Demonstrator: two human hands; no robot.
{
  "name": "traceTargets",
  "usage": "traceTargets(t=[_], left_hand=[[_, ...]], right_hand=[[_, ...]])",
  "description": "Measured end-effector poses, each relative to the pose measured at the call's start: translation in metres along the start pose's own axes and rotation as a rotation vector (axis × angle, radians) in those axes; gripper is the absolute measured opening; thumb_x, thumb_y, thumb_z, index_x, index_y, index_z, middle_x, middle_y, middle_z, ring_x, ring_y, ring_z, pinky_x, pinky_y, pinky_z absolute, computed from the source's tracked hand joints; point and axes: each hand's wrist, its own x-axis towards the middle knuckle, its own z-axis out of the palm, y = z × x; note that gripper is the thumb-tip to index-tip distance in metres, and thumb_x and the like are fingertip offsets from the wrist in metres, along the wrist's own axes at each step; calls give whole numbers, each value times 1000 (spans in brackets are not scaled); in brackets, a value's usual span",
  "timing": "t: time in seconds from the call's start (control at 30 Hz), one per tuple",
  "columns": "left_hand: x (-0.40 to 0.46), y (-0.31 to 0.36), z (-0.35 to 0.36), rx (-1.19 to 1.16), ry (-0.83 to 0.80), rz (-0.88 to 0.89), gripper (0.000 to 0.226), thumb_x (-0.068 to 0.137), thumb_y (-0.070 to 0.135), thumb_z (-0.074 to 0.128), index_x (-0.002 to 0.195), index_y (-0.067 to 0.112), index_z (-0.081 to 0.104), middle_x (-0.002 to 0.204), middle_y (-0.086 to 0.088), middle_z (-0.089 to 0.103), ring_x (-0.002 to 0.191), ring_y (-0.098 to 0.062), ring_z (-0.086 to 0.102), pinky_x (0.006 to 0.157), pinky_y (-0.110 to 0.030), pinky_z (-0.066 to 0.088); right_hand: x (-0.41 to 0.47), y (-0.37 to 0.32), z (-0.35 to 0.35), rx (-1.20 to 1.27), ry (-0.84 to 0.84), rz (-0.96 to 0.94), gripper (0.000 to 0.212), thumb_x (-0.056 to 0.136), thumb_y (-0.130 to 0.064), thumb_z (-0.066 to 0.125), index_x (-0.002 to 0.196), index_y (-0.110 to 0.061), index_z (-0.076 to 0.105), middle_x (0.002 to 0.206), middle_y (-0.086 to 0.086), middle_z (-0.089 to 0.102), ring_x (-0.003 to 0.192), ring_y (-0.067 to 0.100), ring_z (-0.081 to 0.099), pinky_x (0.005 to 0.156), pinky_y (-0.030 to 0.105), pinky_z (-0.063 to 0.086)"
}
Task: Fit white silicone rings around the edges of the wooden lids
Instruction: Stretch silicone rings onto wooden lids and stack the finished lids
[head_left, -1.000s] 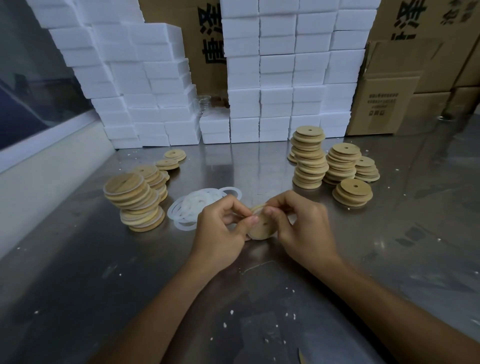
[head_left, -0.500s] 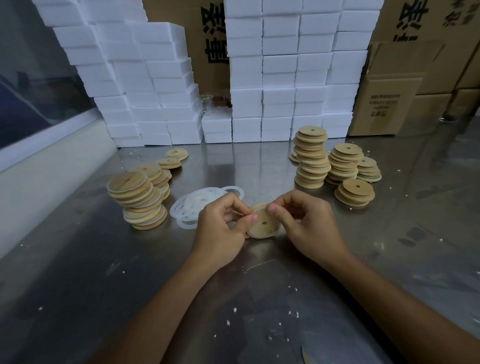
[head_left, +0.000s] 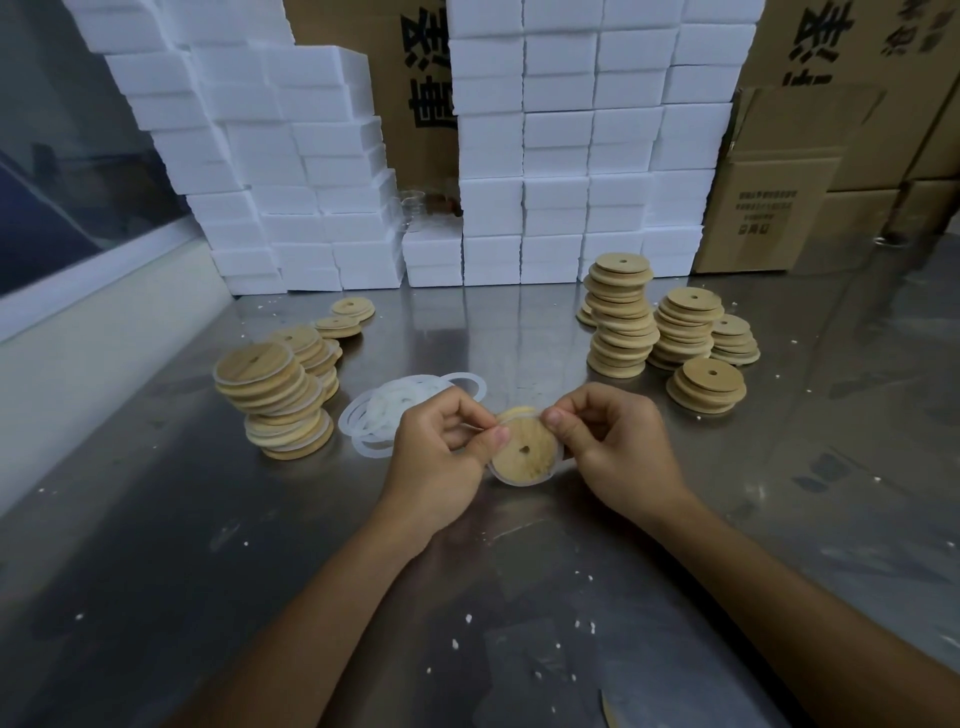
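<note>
A round, pale wooden lid (head_left: 524, 452) with a small centre hole is held tilted above the table, a translucent white silicone ring (head_left: 519, 482) seated round its lower edge. Loose white silicone rings (head_left: 387, 413) lie heaped just left.

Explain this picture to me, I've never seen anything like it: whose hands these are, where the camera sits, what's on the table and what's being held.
There is no machine here. A camera worn on a person's head looks down at their own two hands over a metal table. The left hand and the right hand together pinch one round wooden lid with a white ring showing along its lower edge. Loose white rings lie just left of the hands. Stacks of lids stand on both sides: the left stacks show white edges, the right stacks look bare. White boxes and cardboard cartons are piled behind.
</note>
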Motion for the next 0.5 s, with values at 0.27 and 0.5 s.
traceTargets(t=[0.27,0.5], left_hand=[[2,-6,1,-111,68,-65,22,83,-4,71,73,12,60,76,-2,73,74,-19,73,66,-28,57],[0,-8,4,146,21,154,39,78,3,75,80,39,60,85,17,68,80,-5,71,70,-21,56]], right_hand=[[0,0,1,-28,-48,35,9,89,-14,72,81,-13,68,74,2,72,65,25,68,67,50,58],[-3,-2,-2,-132,34,-120,7,89,-10,71,83,-13,72,75,-10,70,71,5,65,64,22,52]])
